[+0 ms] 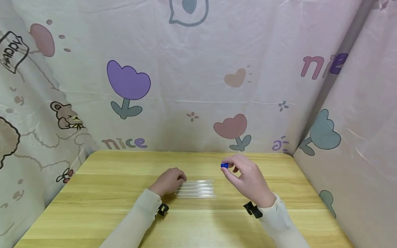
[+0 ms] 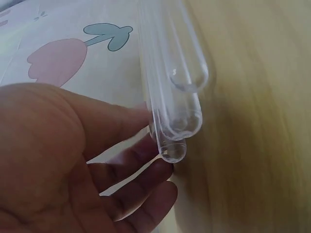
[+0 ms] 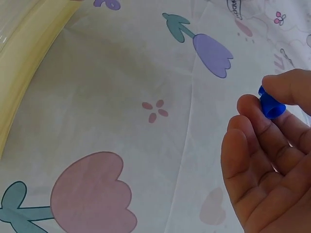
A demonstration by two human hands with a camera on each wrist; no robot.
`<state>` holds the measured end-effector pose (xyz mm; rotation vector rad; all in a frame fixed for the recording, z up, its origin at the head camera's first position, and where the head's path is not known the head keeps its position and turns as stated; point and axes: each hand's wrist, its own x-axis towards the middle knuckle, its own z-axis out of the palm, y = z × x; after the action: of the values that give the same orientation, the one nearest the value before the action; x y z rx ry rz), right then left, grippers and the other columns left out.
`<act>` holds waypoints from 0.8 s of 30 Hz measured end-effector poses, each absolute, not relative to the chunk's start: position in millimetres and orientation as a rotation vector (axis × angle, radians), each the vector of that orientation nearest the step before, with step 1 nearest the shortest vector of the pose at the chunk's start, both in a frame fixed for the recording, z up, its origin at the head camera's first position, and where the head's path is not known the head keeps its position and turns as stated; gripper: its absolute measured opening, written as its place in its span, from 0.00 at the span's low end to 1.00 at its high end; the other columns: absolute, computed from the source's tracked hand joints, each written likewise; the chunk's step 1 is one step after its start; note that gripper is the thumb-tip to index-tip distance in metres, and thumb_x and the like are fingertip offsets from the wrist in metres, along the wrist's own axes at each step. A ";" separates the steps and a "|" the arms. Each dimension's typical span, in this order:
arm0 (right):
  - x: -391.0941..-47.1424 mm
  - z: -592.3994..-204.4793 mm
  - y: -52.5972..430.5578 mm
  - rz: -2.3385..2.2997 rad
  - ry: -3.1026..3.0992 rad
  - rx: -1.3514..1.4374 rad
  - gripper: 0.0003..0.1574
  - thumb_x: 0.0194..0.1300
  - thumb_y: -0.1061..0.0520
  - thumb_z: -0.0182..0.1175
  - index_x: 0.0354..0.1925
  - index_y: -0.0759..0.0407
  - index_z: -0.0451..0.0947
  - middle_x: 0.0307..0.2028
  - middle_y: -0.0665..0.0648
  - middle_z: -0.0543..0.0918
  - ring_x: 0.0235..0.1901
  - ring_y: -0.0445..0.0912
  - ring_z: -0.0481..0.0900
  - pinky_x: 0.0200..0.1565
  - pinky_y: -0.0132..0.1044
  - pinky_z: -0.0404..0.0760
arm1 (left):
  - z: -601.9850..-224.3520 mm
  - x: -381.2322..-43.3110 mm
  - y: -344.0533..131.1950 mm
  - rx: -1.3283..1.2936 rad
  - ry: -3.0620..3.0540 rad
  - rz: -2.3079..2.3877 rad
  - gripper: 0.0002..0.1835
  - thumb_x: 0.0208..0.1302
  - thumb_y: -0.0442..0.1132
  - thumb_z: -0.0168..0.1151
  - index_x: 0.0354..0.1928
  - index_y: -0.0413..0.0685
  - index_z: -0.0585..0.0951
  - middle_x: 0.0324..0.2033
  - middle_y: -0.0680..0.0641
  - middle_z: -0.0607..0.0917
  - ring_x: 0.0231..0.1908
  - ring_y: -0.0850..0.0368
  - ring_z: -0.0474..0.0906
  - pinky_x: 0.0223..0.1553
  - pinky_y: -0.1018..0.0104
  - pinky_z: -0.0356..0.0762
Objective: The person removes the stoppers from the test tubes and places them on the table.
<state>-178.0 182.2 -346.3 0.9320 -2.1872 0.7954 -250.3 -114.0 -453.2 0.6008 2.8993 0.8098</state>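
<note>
Several clear test tubes [image 1: 196,190] lie side by side on the wooden table, their rounded ends toward the left. My left hand [image 1: 169,181] is at those rounded ends. In the left wrist view its thumb and index finger pinch the outermost test tube [image 2: 172,152] at the far side of the bundle; the fingertips are partly hidden behind the tubes. Above the table, to the right of the tubes, my right hand [image 1: 249,179] pinches a small blue cap [image 1: 224,165] between thumb and index finger. The cap's hollow opening [image 3: 276,111] shows in the right wrist view.
The pale wooden table [image 1: 102,193] ends at a printed cloth [image 1: 186,131] hanging behind it, with more cloth at the left and right sides. Each wrist wears a black strap, such as the right one [image 1: 253,210].
</note>
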 end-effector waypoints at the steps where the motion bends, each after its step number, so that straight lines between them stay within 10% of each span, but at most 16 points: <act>1: -178.5 -346.8 182.3 0.789 -2.187 0.930 0.13 0.63 0.65 0.71 0.45 0.55 0.84 0.37 0.45 0.83 0.36 0.39 0.79 0.35 0.31 0.82 | -453.1 -250.0 -113.8 0.599 2.907 0.801 0.07 0.72 0.32 0.62 0.42 0.47 0.88 0.39 0.50 0.86 0.43 0.53 0.82 0.52 0.50 0.82; 24: -185.1 -355.1 179.0 1.031 -2.251 0.878 0.12 0.69 0.68 0.62 0.48 0.57 0.79 0.43 0.52 0.88 0.38 0.43 0.85 0.30 0.28 0.81 | -335.6 -188.4 -153.1 0.815 3.254 0.986 0.16 0.72 0.41 0.66 0.59 0.48 0.82 0.50 0.49 0.86 0.50 0.51 0.82 0.50 0.50 0.83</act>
<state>-185.1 179.0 -355.1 0.8784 -2.2512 1.0312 -188.4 -153.1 -335.6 0.8150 3.2540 0.9856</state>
